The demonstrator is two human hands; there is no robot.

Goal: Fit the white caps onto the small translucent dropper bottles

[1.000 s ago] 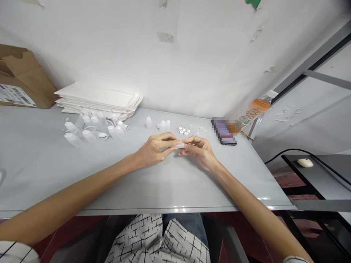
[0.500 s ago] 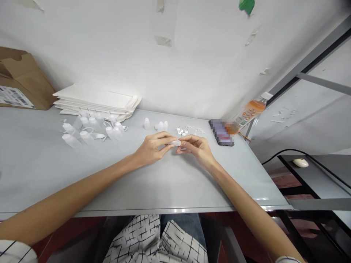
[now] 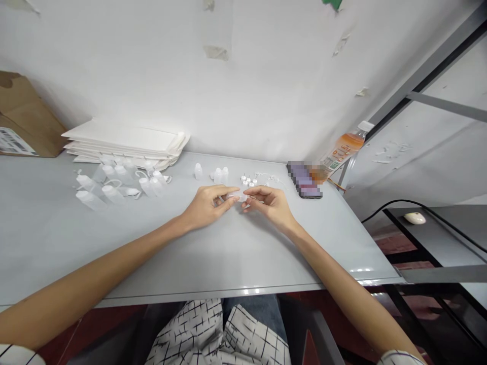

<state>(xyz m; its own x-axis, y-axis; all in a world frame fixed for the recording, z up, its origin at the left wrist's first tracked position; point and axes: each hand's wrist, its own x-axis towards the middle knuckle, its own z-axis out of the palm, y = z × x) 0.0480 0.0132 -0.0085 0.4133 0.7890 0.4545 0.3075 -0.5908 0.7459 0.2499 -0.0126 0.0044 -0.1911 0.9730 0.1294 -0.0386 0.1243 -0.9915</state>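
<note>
Little has changed: the left hand (image 3: pixel 204 207) still grips the translucent bottle (image 3: pixel 237 195), the right hand (image 3: pixel 274 207) pinching its end, work seemingly unfinished.

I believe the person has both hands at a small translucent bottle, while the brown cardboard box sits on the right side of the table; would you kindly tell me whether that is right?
Not quite: the brown cardboard box sits on the left side of the table, as the head view shows. Both hands, left and right, are indeed at a small translucent bottle.
</note>
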